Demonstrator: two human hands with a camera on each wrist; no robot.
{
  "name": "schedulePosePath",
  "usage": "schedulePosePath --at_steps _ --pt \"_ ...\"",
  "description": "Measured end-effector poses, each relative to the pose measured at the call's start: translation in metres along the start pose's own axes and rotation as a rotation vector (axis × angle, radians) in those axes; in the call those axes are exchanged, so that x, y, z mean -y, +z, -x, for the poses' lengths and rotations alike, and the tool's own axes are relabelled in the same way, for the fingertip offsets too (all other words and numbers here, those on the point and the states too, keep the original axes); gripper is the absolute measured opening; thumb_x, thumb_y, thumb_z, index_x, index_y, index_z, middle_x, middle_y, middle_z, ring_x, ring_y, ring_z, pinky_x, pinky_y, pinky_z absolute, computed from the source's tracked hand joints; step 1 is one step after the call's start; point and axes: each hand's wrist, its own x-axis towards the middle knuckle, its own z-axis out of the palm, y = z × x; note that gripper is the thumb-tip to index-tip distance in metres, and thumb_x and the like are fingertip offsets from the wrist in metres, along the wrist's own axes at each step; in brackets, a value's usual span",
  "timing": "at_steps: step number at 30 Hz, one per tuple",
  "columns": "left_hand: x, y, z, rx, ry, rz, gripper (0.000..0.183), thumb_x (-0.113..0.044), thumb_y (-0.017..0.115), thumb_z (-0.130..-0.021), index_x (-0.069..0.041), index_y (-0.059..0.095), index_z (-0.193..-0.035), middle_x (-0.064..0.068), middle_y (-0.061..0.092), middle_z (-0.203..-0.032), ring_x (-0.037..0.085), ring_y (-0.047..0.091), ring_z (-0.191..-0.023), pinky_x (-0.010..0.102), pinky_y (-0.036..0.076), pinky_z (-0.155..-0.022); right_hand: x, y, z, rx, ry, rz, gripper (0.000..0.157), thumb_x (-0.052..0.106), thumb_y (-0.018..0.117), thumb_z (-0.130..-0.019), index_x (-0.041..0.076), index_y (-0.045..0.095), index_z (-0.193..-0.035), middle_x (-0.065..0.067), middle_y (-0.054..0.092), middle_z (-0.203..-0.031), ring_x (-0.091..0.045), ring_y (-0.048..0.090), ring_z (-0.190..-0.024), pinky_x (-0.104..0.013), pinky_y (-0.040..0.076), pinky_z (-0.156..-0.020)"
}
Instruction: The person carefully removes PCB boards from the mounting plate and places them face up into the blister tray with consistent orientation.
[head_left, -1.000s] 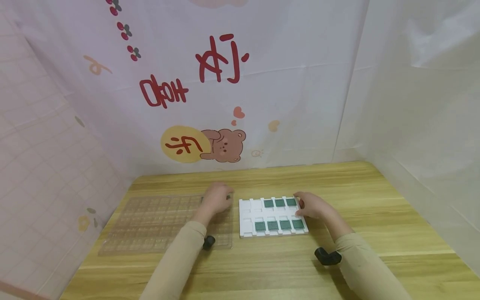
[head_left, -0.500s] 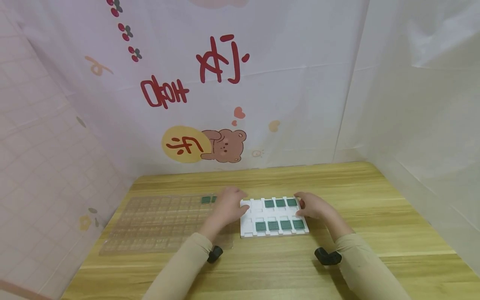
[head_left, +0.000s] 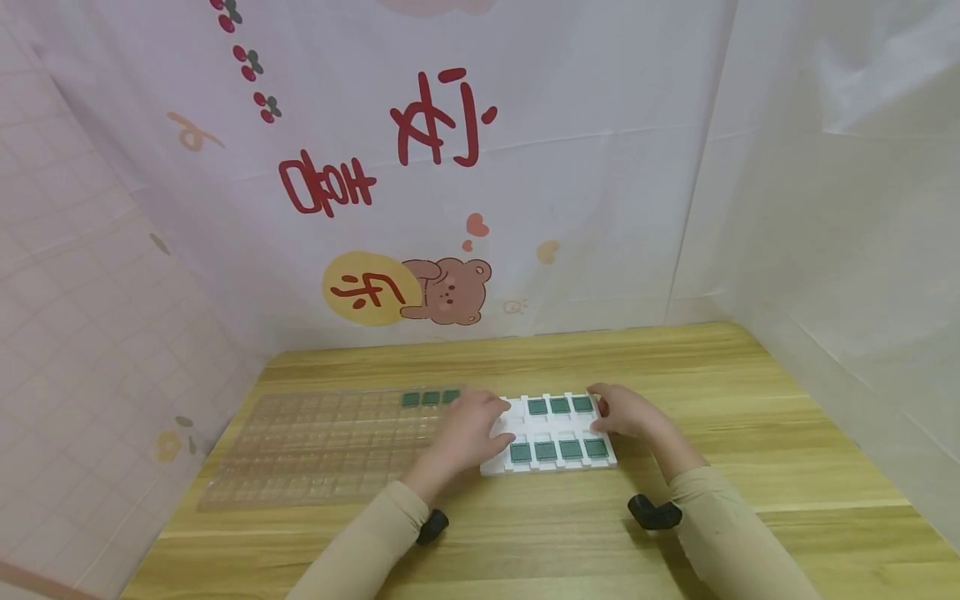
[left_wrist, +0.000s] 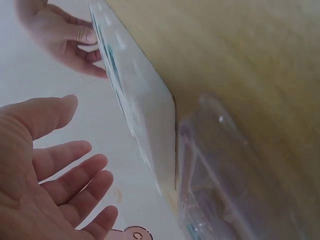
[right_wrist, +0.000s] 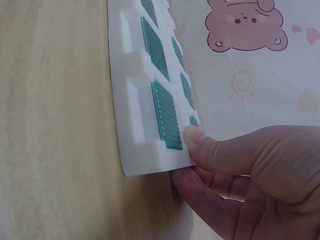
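A white tray [head_left: 531, 429] with moulded pockets lies on the table. Small green circuit boards [head_left: 546, 451] fill several of its pockets in two rows; the pockets at its left end hold none where they show. My right hand [head_left: 624, 410] grips the tray's right end, thumb on top and fingers at the edge below, as the right wrist view shows. Over the left end hovers my left hand [head_left: 467, 429], its fingers loosely spread with nothing between them; it hides part of that end. In the left wrist view, the left hand's fingers [left_wrist: 80, 175] stand apart from the tray.
To the left lies a clear plastic tray [head_left: 300, 450] with many pockets. Three green boards [head_left: 431, 398] sit in its far right corner. A printed cloth [head_left: 585, 208] hangs behind the wooden table [head_left: 555, 533].
My left hand has moved right, from the clear tray's far corner to the white tray's left end, uncovering three boards in the clear tray. The right hand stays at its edge.
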Motion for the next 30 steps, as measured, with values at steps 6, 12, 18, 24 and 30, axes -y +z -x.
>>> schedulePosePath --at_steps 6,12,18,24,30 --pt "-0.009 0.001 0.002 0.042 0.026 -0.01 0.05 -0.039 0.076 -0.085 -0.008 0.068 -0.122 0.008 0.066 -0.12 0.027 0.058 -0.115 0.046 0.044 -0.098 0.0 0.0 0.001 -0.001 0.0 -0.009 0.066 0.003 0.078 -0.082 -0.014 0.045 -0.136 -0.012 0.06 -0.094 -0.026 0.055 -0.086 -0.045 0.048 -0.082" --pt "-0.013 0.006 0.003 0.061 0.047 -0.045 0.052 -0.041 0.079 -0.081 -0.01 0.069 -0.121 0.005 0.066 -0.12 0.024 0.058 -0.113 0.044 0.044 -0.095 0.002 -0.001 0.001 0.002 0.007 -0.009 0.066 0.004 0.078 -0.082 -0.014 0.045 -0.137 -0.013 0.06 -0.095 -0.026 0.055 -0.087 -0.045 0.048 -0.082" --pt "-0.015 0.011 0.004 0.059 0.074 -0.056 0.052 -0.04 0.081 -0.078 -0.011 0.07 -0.12 0.003 0.066 -0.117 0.022 0.059 -0.108 0.044 0.048 -0.086 0.004 -0.001 0.001 0.003 0.016 -0.009 0.065 0.004 0.078 -0.083 -0.013 0.045 -0.137 -0.013 0.06 -0.095 -0.026 0.054 -0.087 -0.045 0.048 -0.082" --pt "-0.019 0.015 0.002 0.079 0.082 -0.119 0.045 -0.042 0.082 -0.077 -0.015 0.072 -0.113 0.0 0.067 -0.109 0.02 0.058 -0.1 0.039 0.049 -0.082 0.003 -0.002 0.001 -0.002 0.009 0.0 0.064 0.004 0.077 -0.083 -0.013 0.046 -0.136 -0.012 0.059 -0.094 -0.026 0.054 -0.086 -0.044 0.047 -0.081" --pt "-0.021 0.019 0.001 0.101 0.088 -0.154 0.035 -0.041 0.082 -0.078 -0.017 0.073 -0.103 -0.004 0.064 -0.1 0.016 0.054 -0.09 0.033 0.046 -0.076 0.003 -0.001 0.001 0.002 0.013 -0.01 0.065 0.004 0.078 -0.083 -0.013 0.046 -0.137 -0.013 0.06 -0.096 -0.026 0.054 -0.087 -0.045 0.047 -0.083"
